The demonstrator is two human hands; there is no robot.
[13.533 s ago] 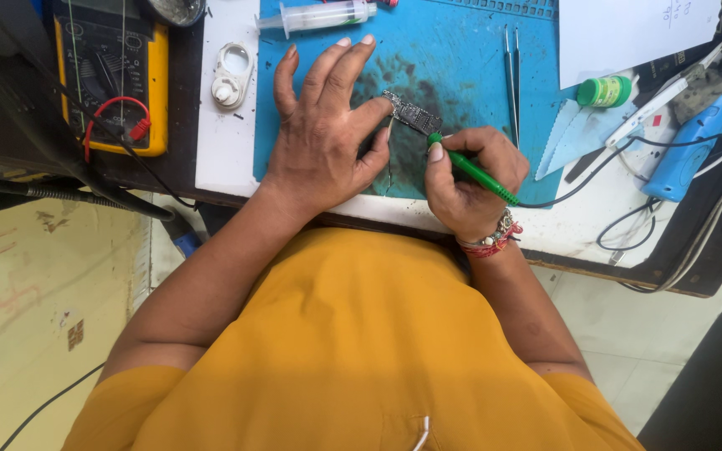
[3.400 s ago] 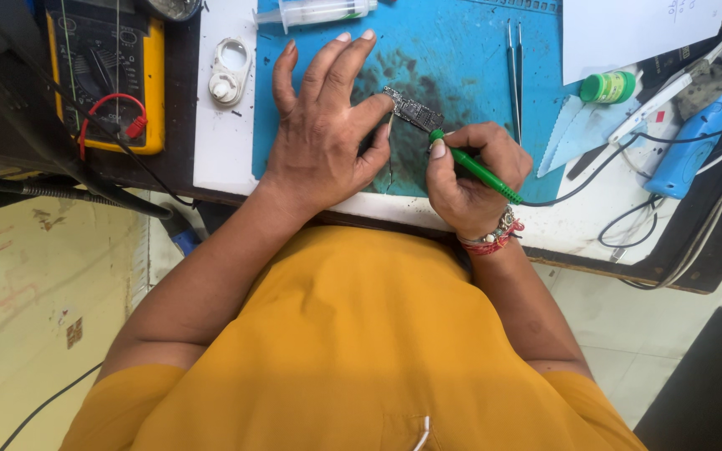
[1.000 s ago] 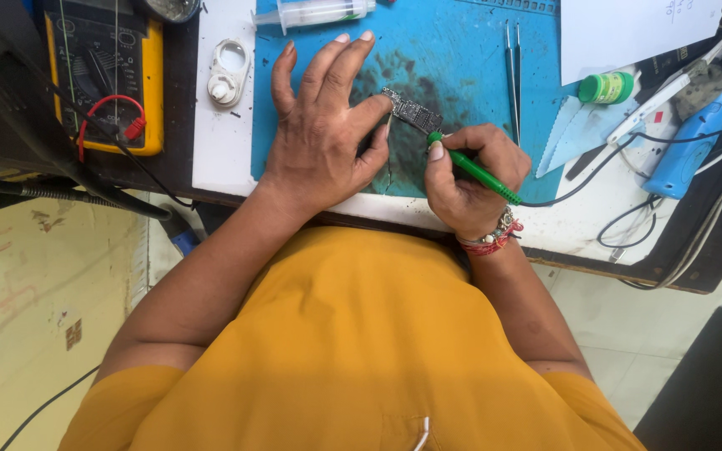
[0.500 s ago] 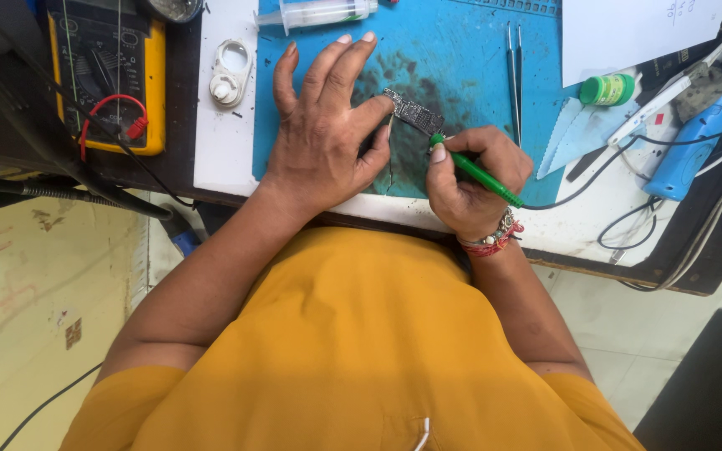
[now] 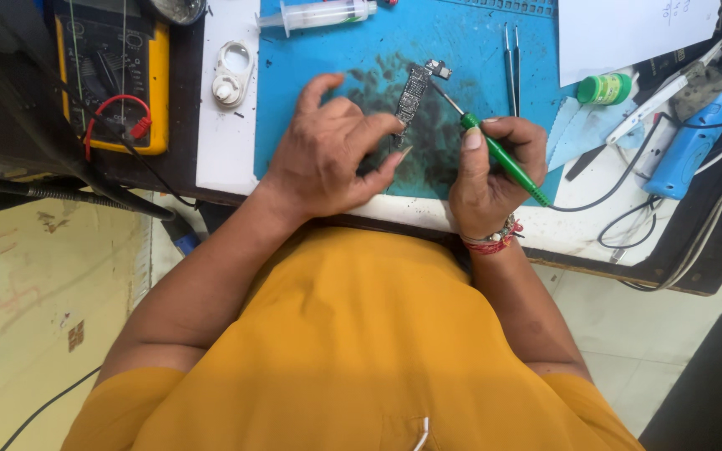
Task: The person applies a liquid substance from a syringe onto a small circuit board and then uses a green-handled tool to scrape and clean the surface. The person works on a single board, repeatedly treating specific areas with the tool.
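Gripping green soldering iron (image 5: 503, 159) in right hand (image 5: 490, 179), left hand (image 5: 327, 154) pinching circuit board (image 5: 412, 96), tweezers (image 5: 511, 58) beside.

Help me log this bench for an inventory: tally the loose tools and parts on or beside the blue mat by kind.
Circuit board: 1
Green-handled soldering iron: 1
Tweezers: 1
Syringe: 1
Green-capped bottle: 1
Yellow multimeter: 1
White solder spool: 1
Total: 7

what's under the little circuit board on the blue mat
The circuit board lies on the blue mat, over a dark smudged patch. The left hand pinches its near end, hiding that end and the mat beneath. Directly under the board cannot be seen.
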